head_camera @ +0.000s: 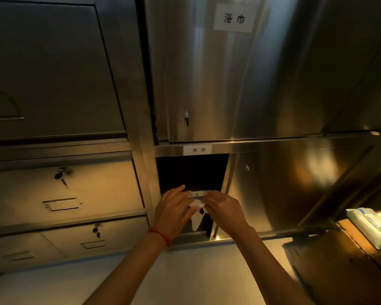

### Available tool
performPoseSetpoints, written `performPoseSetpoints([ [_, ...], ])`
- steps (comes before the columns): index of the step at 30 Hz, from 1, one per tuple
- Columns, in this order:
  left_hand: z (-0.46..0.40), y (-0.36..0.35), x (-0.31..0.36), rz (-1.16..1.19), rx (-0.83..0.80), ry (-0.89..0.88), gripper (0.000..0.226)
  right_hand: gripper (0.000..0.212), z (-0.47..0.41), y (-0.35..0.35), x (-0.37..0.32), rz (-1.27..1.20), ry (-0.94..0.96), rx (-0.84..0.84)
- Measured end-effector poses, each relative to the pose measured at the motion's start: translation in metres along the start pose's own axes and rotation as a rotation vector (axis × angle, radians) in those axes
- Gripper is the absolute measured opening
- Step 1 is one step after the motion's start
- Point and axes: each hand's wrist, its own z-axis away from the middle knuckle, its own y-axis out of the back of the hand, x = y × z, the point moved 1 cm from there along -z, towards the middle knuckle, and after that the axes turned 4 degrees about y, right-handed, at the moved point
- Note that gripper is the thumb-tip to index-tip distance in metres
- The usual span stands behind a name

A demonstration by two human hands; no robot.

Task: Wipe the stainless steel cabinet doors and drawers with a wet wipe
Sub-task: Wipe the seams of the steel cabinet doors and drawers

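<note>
Left hand (172,209) and right hand (223,211) are pinching the wipe (196,203) between them, hanging below the open compartment (191,170).

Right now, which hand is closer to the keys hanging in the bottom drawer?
Left. The left hand is just right of the keys; the right hand is farther right, beyond it.

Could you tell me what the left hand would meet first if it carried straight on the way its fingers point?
Probably the dark open compartment: the left hand points up and forward into it, past the wet wipe. Depth is unclear.
</note>
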Motion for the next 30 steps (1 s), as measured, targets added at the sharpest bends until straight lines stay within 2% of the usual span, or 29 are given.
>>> performPoseSetpoints([
  [7,0.02,0.039,-0.034,-0.075,-0.034,-0.001,0.044,0.037,-0.019,-0.013,-0.047,0.029,0.149,0.103],
  [12,0.035,0.044,-0.055,0.008,-0.099,0.155,0.047,0.046,-0.026,-0.018,-0.069,0.023,0.246,0.151],
  [18,0.047,0.049,-0.063,-0.025,-0.133,0.222,0.049,0.054,-0.031,-0.018,-0.084,-0.005,0.307,0.152],
  [24,0.058,0.058,-0.054,-0.035,-0.111,0.288,0.048,0.046,-0.031,-0.021,-0.09,-0.133,0.411,0.132],
  [27,0.061,0.067,-0.046,-0.083,-0.085,0.283,0.041,0.042,-0.03,-0.019,-0.091,-0.185,0.447,0.129],
  [30,0.064,0.08,-0.035,-0.14,-0.005,0.221,0.034,0.021,-0.031,-0.016,-0.095,-0.196,0.489,0.178],
])
